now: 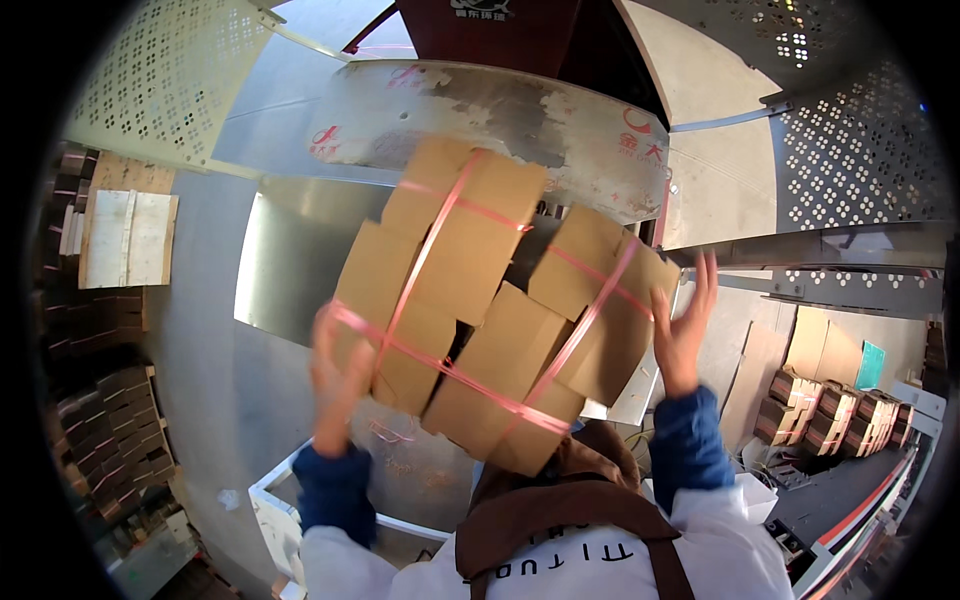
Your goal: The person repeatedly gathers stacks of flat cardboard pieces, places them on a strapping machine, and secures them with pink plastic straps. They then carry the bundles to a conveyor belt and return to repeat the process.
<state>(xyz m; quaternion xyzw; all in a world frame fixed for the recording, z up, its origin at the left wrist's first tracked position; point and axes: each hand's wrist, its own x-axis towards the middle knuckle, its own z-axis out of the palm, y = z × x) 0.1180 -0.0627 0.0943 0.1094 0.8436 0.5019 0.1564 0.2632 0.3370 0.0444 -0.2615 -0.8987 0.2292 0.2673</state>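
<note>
Between my hands is a tilted bundle of flat brown cardboard pieces [455,250], bound lengthwise and crosswise with pink strapping. Dark gaps split its top into several panels. My left hand [338,375] is at its lower left edge, blurred by motion; how its fingers sit against the cardboard is unclear. At the bundle's right edge, my right hand [682,330] is open, fingers stretched upward and thumb close to the cardboard. Whether that thumb touches it I cannot tell. What carries the bundle from below is hidden.
Ahead stands a metal machine panel [480,110] with worn film, flanked by perforated guards [165,90]. A white frame [262,505] is at lower left. Cardboard stacks [115,420] line the left; strapped bundles [825,410] lie at right, beside a conveyor-like edge [860,520].
</note>
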